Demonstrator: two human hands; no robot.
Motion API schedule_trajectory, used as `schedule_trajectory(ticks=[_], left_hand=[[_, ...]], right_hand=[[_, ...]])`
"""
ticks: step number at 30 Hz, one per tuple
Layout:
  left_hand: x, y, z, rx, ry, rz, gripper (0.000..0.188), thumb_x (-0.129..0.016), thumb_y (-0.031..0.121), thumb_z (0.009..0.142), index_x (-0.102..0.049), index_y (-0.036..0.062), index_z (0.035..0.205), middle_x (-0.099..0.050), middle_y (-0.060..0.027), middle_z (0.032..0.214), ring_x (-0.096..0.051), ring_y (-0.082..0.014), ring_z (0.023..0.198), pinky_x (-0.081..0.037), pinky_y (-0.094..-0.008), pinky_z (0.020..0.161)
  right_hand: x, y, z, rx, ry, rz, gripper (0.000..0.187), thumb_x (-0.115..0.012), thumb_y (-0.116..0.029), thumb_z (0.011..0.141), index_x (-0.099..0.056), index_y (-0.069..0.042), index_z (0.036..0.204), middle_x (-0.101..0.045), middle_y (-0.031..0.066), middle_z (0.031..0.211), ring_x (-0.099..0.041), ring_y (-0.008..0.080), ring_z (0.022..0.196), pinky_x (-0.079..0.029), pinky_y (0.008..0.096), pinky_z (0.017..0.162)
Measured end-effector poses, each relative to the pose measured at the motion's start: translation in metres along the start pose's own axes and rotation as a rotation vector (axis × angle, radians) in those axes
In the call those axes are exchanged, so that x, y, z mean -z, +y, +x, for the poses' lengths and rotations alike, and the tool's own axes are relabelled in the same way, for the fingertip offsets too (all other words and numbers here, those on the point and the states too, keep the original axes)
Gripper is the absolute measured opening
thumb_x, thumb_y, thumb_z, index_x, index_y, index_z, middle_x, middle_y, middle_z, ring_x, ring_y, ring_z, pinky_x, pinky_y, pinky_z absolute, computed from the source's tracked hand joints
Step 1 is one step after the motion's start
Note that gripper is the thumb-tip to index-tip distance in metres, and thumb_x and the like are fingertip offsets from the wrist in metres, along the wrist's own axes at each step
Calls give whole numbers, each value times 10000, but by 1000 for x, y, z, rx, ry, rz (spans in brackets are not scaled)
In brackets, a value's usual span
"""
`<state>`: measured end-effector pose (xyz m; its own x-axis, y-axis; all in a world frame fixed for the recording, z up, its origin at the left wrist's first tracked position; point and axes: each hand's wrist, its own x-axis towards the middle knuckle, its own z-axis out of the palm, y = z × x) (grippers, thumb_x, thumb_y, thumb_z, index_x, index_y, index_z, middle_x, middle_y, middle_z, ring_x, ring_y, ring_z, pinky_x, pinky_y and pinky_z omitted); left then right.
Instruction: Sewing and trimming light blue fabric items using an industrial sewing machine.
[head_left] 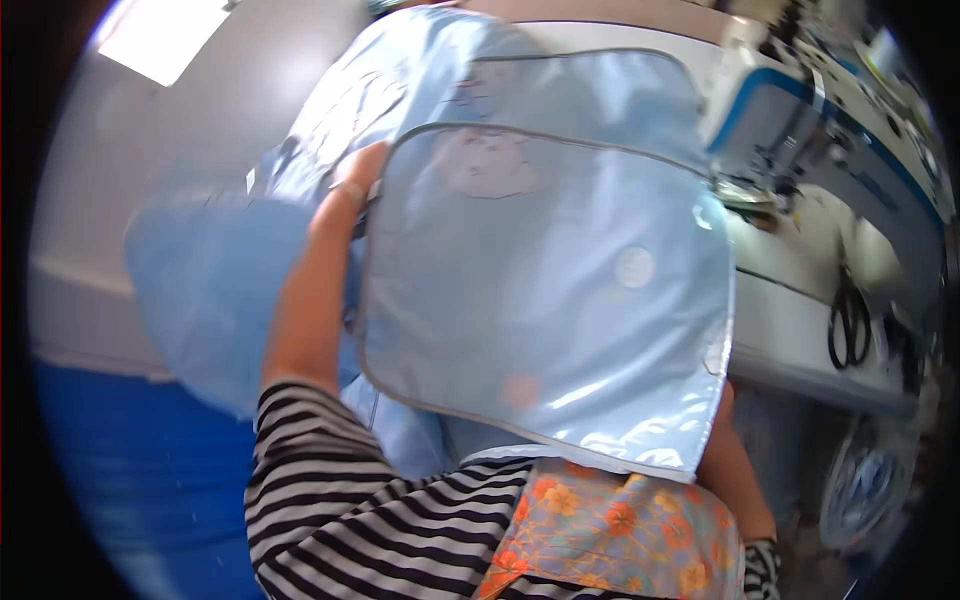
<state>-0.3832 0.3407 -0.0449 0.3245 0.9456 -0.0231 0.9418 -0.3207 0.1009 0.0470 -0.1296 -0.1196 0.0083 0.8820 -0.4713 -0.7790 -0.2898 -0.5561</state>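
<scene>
A light blue, glossy fabric panel [560, 330] with grey bound edges and rounded corners is spread in front of me. It carries a pale animal-shaped print near its top and a round white patch. My left hand [364, 168] grips its upper left edge, the fingertips partly hidden behind the cloth. At the lower right edge, the thumb of my right hand [715, 358] shows on the panel; the other fingers are hidden beneath it. A second, similar blue panel [610, 95] lies behind the first, beside more bunched blue fabric [350, 85].
A white and blue sewing machine [770, 110] stands at the right, its needle area close to the panel's upper right corner. Black-handled scissors [849, 325] lie on the white machine table [785, 320]. Blue cloth [220, 290] hangs at the left.
</scene>
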Motion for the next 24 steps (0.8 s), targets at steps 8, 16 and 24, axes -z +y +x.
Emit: schedule_trajectory(ticks=[8, 16, 24], left_hand=[[142, 21, 89, -45, 669, 488, 312, -591, 360, 919, -611, 182, 1174, -668, -154, 1070, -654, -392, 932, -523, -505, 768], [168, 107, 194, -358, 1033, 344, 295, -541, 411, 962, -620, 171, 1114, -655, -106, 962, -646, -341, 927, -510, -456, 749], [15, -55, 240, -497, 556, 51, 473, -552, 186, 957, -476, 84, 1413, -489, -190, 1426, -436, -322, 1349, -370, -392, 1098]], right_hand=[[-58, -42, 3, 782, -280, -1550, 315, -687, -233, 814, -682, -98, 1099, -682, 65, 1122, -645, 252, 1049, -493, 362, 956], [-69, -53, 6, 664, -247, -1546, 302, -684, -195, 816, -670, -81, 1095, -667, 112, 1091, -635, 329, 1014, -512, 415, 883], [-85, -65, -2, 554, -420, -1103, 341, -638, -191, 880, -633, -28, 1179, -599, 201, 1223, -572, 367, 1109, -441, 455, 985]])
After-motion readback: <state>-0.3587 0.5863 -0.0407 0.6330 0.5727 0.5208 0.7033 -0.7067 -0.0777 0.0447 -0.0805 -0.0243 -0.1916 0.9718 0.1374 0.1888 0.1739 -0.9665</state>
